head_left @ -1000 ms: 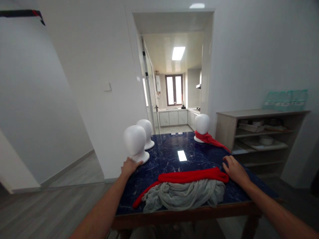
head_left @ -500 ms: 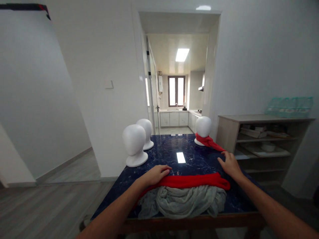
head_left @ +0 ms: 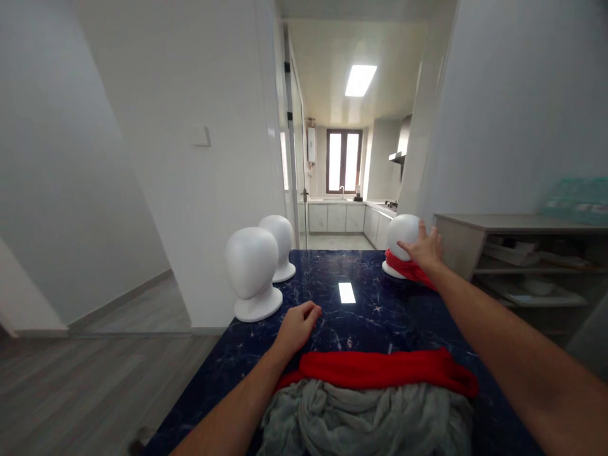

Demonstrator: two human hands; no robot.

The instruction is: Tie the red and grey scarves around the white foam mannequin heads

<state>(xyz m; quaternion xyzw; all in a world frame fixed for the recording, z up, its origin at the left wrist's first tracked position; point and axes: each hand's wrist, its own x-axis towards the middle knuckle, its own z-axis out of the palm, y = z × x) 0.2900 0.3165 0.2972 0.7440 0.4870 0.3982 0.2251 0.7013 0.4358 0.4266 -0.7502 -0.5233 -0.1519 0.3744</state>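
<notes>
White and smooth, a foam mannequin head (head_left: 403,235) at the far right of the dark blue marble-patterned bench (head_left: 361,304), upright on its round base, a red scarf (head_left: 409,268) wrapped about its neck with one end trailing toward the right edge. Right hand (head_left: 424,248) laid against the right side of that head, fingers (head_left: 409,243) spread wide and curved over the surface, touching it but not closed round it; arm stretched long across the right of the bench. Left hand (head_left: 295,327) resting on the bench top near the middle, fingers loosely curled, holding nothing, just beyond the left end of a long rolled red scarf (head_left: 380,368). That scarf lying crosswise along the near part of the bench, touching a crumpled grey-green cloth (head_left: 361,419) heaped against its near side at the bench's front edge. Left forearm passing over the left part of the grey-green cloth.

Two more plain white mannequin heads at the far left corner: a nearer, larger-looking one (head_left: 251,273) and a second one (head_left: 281,247) just behind it, both bare, well apart from either hand. Reflection of a ceiling light on the glossy bench top between the hands. Beyond the bench, an open doorway into a pale kitchen with a window (head_left: 343,161). To the right, a light wooden shelf unit (head_left: 522,253) against the wall, with blurred items on its shelves.
</notes>
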